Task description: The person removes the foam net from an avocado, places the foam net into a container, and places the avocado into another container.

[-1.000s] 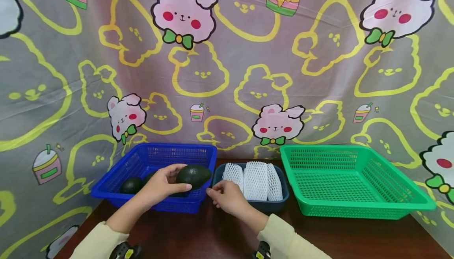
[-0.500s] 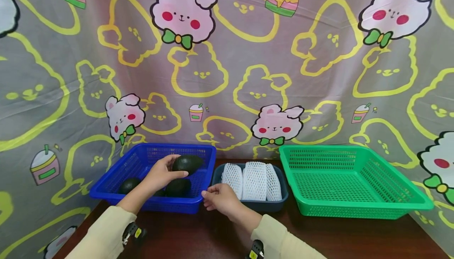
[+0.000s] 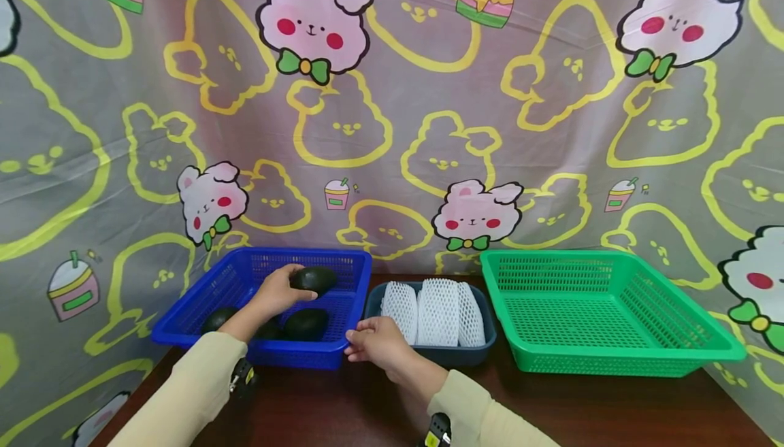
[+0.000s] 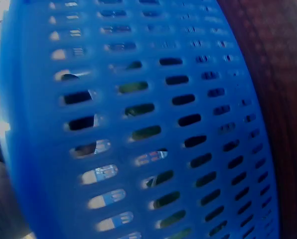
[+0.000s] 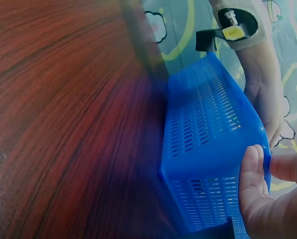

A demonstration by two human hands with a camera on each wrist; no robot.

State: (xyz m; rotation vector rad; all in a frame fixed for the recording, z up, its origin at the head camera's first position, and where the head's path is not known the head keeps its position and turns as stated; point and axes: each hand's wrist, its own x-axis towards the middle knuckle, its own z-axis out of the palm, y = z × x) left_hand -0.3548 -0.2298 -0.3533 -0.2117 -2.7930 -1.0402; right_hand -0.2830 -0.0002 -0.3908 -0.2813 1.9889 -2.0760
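My left hand [image 3: 275,293] holds a dark green avocado [image 3: 316,280] between thumb and fingers, over the inside of the blue slotted basket [image 3: 294,347]. Below it in the basket lie more avocados, one [image 3: 306,325] near the front wall and others partly hidden by the left arm. With thumb inside and fingers outside, my right hand [image 3: 381,343] pinches the rim at the basket's front right corner; the right wrist view shows this grip on the basket wall [image 5: 208,159] closely. In the left wrist view the basket's slotted wall [image 4: 153,119] hides the left hand's work.
Right of the blue basket stands a dark blue-grey tub [image 3: 488,348] of white foam net sleeves [image 3: 441,312]. A green slotted basket [image 3: 612,360] stands farther right. All rest on a dark red-brown table [image 3: 380,413] before a patterned cloth [image 3: 392,93].
My left hand has carried the avocado left and slightly back over the blue basket, uncovering an avocado near the front. My right hand has shifted slightly left to the basket's corner.
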